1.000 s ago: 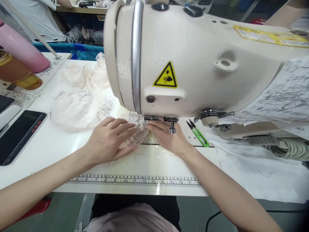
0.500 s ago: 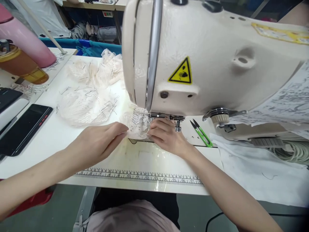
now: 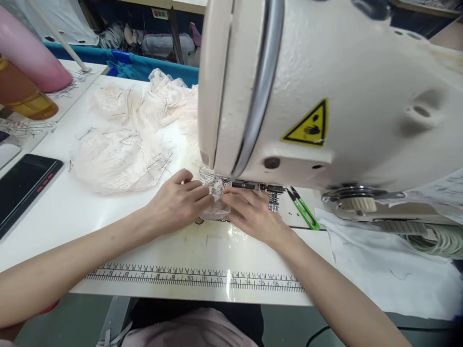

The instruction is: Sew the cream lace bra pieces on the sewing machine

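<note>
Pinching a small lace piece (image 3: 214,192) flat with fingertips of left hand (image 3: 177,205) and right hand (image 3: 255,219), both closed on it, toward the sewing table's (image 3: 72,217) front edge, holding it just short of the presser foot (image 3: 249,185), right hand nearer.

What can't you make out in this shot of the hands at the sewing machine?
The needle: head view, hidden behind the sewing machine.
The lace piece: mostly covered by the left hand and right hand; pinched or pressed, cannot tell.
The phone and pink bottle: cut off by the left edge.
</note>
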{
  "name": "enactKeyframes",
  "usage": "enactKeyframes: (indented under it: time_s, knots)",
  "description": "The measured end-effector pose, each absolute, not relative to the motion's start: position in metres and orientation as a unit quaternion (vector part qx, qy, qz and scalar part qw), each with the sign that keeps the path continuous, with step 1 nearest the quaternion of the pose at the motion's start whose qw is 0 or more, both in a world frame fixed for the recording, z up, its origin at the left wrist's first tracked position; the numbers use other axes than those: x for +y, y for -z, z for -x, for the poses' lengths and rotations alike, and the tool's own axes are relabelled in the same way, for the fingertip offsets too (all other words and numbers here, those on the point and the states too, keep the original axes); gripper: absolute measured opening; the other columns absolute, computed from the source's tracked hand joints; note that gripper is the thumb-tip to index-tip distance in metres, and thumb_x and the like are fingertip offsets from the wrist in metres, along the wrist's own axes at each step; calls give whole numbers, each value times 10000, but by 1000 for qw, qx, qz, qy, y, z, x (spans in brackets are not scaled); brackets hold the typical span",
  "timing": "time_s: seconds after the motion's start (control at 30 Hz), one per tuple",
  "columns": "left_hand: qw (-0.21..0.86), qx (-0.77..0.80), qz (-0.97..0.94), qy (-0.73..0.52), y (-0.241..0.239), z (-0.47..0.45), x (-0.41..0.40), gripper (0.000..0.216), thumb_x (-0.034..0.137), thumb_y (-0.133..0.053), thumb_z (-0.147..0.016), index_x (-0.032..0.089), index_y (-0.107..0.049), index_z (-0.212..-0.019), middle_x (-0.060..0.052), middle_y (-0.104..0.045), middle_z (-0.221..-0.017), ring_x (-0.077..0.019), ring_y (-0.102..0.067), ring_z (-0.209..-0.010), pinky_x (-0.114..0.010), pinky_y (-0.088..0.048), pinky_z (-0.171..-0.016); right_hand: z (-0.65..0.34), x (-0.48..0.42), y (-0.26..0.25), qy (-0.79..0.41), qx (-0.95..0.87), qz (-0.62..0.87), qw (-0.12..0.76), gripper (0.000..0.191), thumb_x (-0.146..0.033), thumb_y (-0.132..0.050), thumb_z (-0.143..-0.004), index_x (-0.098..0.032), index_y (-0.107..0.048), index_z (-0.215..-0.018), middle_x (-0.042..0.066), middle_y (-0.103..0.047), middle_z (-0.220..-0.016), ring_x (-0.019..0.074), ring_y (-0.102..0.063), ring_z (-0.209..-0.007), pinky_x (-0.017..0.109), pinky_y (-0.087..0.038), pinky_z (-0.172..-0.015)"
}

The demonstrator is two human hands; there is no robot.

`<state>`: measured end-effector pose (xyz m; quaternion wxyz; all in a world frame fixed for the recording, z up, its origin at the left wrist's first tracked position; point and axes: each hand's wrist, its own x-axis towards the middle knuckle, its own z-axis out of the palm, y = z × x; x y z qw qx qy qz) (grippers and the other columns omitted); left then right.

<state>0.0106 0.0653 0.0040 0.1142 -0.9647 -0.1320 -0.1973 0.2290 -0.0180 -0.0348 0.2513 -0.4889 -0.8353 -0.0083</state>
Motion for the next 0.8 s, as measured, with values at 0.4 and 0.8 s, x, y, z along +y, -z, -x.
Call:
enactKeyframes:
  time_s: [0.4,0.8]
  knots:
    - [39,-142,974,175,21,-13,61,438,75,-424,-862,77,-595,-1266,-128,-682,-1234,-250,-590,-1232,-386,-477,-1039,-230,-11,27,-32,-856,457,238,255,-173,-479,-967,-287,-697,-1033,2,-712,-1005,169,-637,-1003,325,-548,-853]
    - [0,-135,980,148,17,-9,70,456,132,-500,-859,139,-580,-1307,-102,-664,-1278,-254,-537,-1311,-458,-386,-1164,-223,-13,30,-47,-852,478,209,272,-138,-497,-965,-324,-669,-1065,-12,-706,-1061,159,-629,-1063,296,-530,-921]
